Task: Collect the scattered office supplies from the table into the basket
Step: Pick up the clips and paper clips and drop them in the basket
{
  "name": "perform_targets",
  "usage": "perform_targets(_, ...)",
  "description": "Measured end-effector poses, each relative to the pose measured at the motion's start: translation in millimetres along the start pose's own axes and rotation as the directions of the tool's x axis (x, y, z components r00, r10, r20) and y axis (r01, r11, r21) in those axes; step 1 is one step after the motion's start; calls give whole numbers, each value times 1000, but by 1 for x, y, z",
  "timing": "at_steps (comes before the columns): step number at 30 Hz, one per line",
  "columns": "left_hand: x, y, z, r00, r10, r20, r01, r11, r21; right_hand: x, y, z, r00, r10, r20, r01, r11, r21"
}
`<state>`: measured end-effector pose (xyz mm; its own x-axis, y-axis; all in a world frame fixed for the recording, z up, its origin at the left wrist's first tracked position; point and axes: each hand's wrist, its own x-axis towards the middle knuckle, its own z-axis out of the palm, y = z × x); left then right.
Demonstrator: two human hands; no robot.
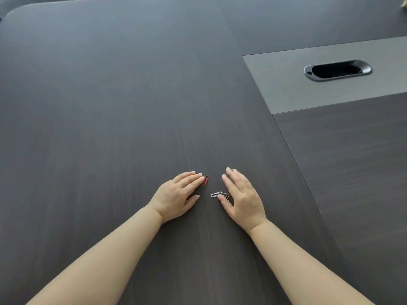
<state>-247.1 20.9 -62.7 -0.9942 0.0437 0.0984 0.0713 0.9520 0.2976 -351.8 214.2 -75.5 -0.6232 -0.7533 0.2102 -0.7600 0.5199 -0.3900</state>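
Note:
A red paper clip (205, 180) lies on the dark table (110, 106), right at the fingertips of my left hand (178, 195), which rests flat with straight fingers. A small bunch of silver paper clips (219, 194) lies between my two hands, beside the thumb of my right hand (242, 195). My right hand is also flat with straight fingers, and another silver clip (228, 173) shows partly at its fingertips. Neither hand holds anything. No basket is in view.
A grey inset panel (286, 84) with an oval black cable opening (338, 70) sits at the right rear of the table. A seam runs diagonally down the right side. A pale object (404, 5) peeks in at the top right corner.

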Motion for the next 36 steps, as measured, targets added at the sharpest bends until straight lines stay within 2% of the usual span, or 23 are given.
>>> perform_targets(2, 2, 3, 0, 997, 37, 61, -41, 997, 66, 5, 0, -1, 992, 69, 103, -65, 997, -39)
perform_targets(4, 2, 3, 2, 993, 83, 86, -92, 990, 107, 9, -1, -1, 990, 56, 127, -52, 998, -32)
perform_targets(11, -29, -4, 2, 992, 69, -105, -58, 993, 105, -7, -5, -2, 993, -118, 17, 119, 993, -11)
perform_targets(17, -27, -19, -5, 992, -21, -125, 57, 955, 292, -3, -3, 0, 998, -12, -67, 7, 997, -72)
perform_targets(20, -13, -19, -5, 994, -18, -106, 51, 946, 320, -4, -3, 3, 996, -7, -89, 5, 1000, -19)
perform_targets(23, -4, -15, -2, 994, -26, -106, 53, 963, 265, -6, -4, 6, 994, 9, -107, -6, 1000, 24)
perform_targets(30, 3, -1, 10, 966, -168, -196, 167, 986, -19, 1, -1, 8, 994, 17, -111, -11, 998, 57)
perform_targets(36, -3, 5, 18, 952, -174, -252, 158, 984, -85, 0, 1, 10, 992, -4, -125, 4, 1000, -2)
